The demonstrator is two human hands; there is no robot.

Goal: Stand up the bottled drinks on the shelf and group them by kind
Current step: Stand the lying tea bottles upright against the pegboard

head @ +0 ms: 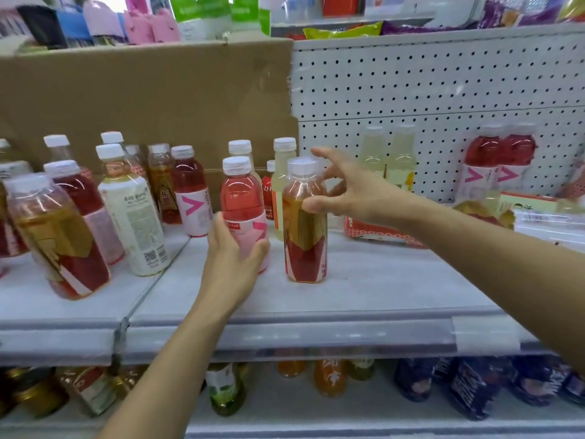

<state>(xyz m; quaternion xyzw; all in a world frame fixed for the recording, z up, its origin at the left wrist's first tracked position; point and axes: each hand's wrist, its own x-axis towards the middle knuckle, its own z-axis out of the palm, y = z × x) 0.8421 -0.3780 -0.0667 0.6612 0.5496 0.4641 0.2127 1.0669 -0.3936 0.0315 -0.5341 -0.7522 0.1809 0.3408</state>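
Observation:
My left hand (pixel 234 258) grips the lower part of an upright pink drink bottle (pixel 242 198) with a white cap, at the middle of the grey shelf (pixel 380 280). Just to its right stands an amber tea bottle (pixel 304 242) with a red and gold label. My right hand (pixel 351 191) hovers beside its neck with fingers spread, and the thumb touches the bottle's side. Several mixed bottles stand at the left (pixel 133 210): red, amber and cream-labelled. Pale yellow bottles (pixel 389 160) and red bottles (pixel 500 160) stand at the back right.
A cardboard sheet (pixel 142 99) backs the left half of the shelf and a white pegboard (pixel 443 83) the right. A red-and-white patterned item (pixel 373 232) lies behind my right forearm. More bottles fill the lower shelf (pixel 329 378). Bare shelf lies in front right.

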